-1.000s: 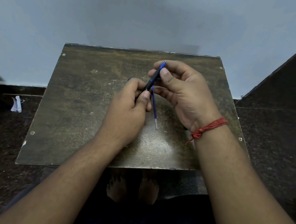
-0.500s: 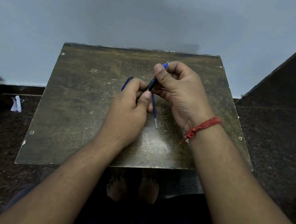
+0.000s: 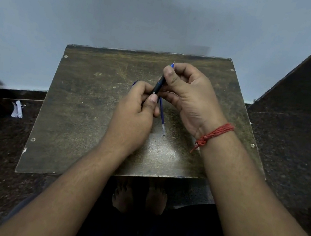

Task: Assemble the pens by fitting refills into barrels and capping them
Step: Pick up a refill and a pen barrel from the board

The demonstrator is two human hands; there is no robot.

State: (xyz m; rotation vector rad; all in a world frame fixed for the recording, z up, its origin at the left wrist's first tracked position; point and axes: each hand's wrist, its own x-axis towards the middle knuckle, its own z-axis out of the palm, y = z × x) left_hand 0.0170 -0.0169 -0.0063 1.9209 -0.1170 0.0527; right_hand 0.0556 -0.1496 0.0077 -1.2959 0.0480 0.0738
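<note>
Both hands hold one pen (image 3: 158, 86) above the middle of the small table (image 3: 82, 110). The pen has a dark barrel and a blue tip with a metal point at its far end. My left hand (image 3: 135, 112) grips the near end of the barrel between thumb and fingers. My right hand (image 3: 188, 96) pinches the far end near the tip. A loose blue refill (image 3: 162, 117) with a clear end lies on the table between my hands. A blue piece (image 3: 135, 83) peeks out behind my left fingers; what it is cannot be told.
The table is a worn dark board against a pale wall (image 3: 126, 11). Dark stone floor (image 3: 298, 150) surrounds it. A crumpled white scrap (image 3: 17, 109) lies on the floor at left. My bare feet (image 3: 139, 197) show under the near edge. A red thread (image 3: 214, 134) circles my right wrist.
My right hand has slid along the pen toward its tip, covering most of the blue end. My left hand has shifted slightly. The loose refill has not moved.
</note>
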